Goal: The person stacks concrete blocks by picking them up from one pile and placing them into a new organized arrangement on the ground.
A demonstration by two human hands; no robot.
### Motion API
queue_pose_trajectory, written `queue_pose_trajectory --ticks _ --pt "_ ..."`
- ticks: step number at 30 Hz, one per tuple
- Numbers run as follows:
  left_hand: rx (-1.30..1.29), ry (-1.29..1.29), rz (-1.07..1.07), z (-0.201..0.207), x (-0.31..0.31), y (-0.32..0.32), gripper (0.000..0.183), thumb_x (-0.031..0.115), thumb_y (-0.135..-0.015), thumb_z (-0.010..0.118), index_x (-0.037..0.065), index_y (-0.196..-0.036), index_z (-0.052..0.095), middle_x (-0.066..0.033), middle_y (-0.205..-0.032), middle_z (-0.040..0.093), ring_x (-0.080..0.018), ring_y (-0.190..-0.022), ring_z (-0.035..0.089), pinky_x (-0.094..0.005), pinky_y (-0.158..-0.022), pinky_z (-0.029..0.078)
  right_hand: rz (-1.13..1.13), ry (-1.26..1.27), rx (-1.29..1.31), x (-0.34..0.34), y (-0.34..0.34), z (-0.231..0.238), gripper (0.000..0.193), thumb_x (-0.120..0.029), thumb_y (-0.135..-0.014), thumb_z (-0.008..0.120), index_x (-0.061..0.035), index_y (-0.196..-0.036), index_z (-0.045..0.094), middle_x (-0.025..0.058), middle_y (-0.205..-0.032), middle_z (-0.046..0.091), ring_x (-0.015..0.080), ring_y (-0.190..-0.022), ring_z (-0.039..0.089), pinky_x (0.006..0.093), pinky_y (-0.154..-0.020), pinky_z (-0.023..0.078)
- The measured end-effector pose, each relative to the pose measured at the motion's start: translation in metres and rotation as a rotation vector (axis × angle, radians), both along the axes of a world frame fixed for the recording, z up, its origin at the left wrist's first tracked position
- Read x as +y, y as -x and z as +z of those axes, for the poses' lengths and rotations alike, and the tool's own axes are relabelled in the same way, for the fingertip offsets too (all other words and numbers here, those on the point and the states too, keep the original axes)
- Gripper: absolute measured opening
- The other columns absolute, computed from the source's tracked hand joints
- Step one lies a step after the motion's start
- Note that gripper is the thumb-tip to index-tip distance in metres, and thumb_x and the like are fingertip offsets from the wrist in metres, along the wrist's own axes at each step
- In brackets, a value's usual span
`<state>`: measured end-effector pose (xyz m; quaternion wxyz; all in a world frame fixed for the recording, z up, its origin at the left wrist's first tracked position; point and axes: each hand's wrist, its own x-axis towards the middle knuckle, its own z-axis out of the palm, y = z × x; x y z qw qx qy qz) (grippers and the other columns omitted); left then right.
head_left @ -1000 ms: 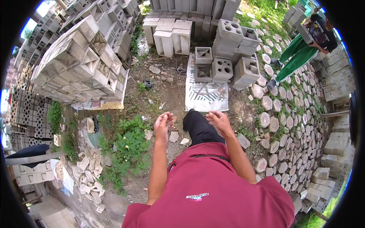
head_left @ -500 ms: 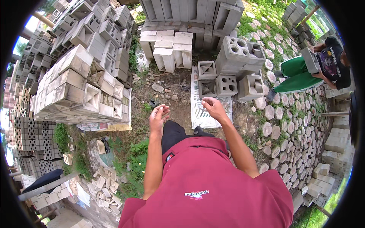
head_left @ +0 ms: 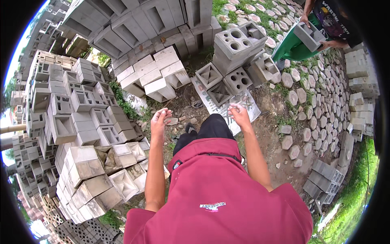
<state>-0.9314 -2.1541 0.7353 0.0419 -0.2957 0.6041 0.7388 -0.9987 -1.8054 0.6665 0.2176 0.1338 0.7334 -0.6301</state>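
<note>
My left hand [head_left: 161,120] hovers in front of my body, empty, its fingers loosely curled and apart. Level with it, my right hand [head_left: 240,116] is also empty, half open above a printed white sheet [head_left: 248,106]. On and beside that sheet stand a concrete vent block [head_left: 209,76] with an X-shaped recess, another recessed block [head_left: 219,94] and a block with round holes [head_left: 238,80]. Behind them rises a short stack of grey blocks [head_left: 233,45]. Neither hand touches a block. At the upper right, another person [head_left: 337,20] holds a grey hollow block [head_left: 309,36] in both hands.
Pale blocks [head_left: 156,71] are piled ahead left, against a taller wall of grey blocks [head_left: 142,24]. Large stacks [head_left: 87,162] crowd my left side. Hexagonal pavers [head_left: 321,110] cover the ground at right, with more blocks [head_left: 325,179] beyond. Rubble lies near my feet.
My view has turned rightward and closer to the blocks ahead, so the left stacks swing lower. Both hands stay raised and empty. The other person with the block appears closer.
</note>
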Motion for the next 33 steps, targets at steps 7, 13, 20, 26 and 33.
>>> queue_pose_trajectory --ticks 7,13,20,26,33 --pt "-0.093 0.063 -0.187 -0.001 -0.046 0.116 0.031 0.027 -0.093 0.051 0.004 -0.114 0.056 -0.0076 -0.109 0.062 -0.0156 -0.099 0.058 -0.0302 -0.082 0.045 -0.234 0.033 -0.068 -0.058 0.026 -0.032 0.035 -0.018 -0.086 0.062 0.0056 -0.111 0.056 0.0091 -0.082 0.065 0.0119 -0.074 0.061 0.0248 -0.066 0.048" --pt "-0.208 0.129 -0.273 -0.047 -0.038 0.196 0.032 0.028 -0.093 0.052 0.005 -0.113 0.057 -0.0071 -0.106 0.063 -0.0133 -0.097 0.058 -0.0291 -0.081 0.045 -0.023 -0.306 -0.061 -0.077 0.102 -0.097 0.043 -0.033 -0.08 0.064 -0.0012 -0.109 0.06 0.0169 -0.092 0.067 0.0254 -0.081 0.066 0.0339 -0.074 0.05" --pt "-0.22 0.075 -0.593 -0.158 0.006 0.284 0.035 0.03 -0.093 0.053 0.004 -0.115 0.056 -0.0075 -0.108 0.063 -0.0161 -0.1 0.057 -0.0321 -0.085 0.043 0.122 -0.457 -0.124 -0.08 0.187 -0.186 0.041 -0.031 -0.08 0.062 -0.001 -0.108 0.058 0.0206 -0.089 0.066 0.0348 -0.087 0.063 0.0399 -0.078 0.049" --pt "-0.132 0.355 -0.819 -0.332 0.044 0.369 0.029 0.022 -0.088 0.057 -0.003 -0.103 0.06 -0.01 -0.099 0.064 -0.0172 -0.096 0.059 -0.0311 -0.087 0.044 0.106 -0.53 -0.266 -0.061 0.227 -0.351 0.05 -0.037 -0.081 0.064 0.0021 -0.112 0.056 0.0197 -0.09 0.067 0.0326 -0.086 0.065 0.0387 -0.078 0.049" --pt "0.096 0.84 -0.9 -0.539 0.054 0.467 0.044 0.022 -0.078 0.064 0.003 -0.115 0.052 -0.0193 -0.117 0.051 -0.0342 -0.114 0.047 -0.0407 -0.098 0.037 -0.222 -0.513 -0.366 -0.101 0.263 -0.536 0.08 -0.048 -0.076 0.064 0.0065 -0.128 0.039 0.0204 -0.097 0.066 0.0324 -0.101 0.061 0.0371 -0.083 0.048"
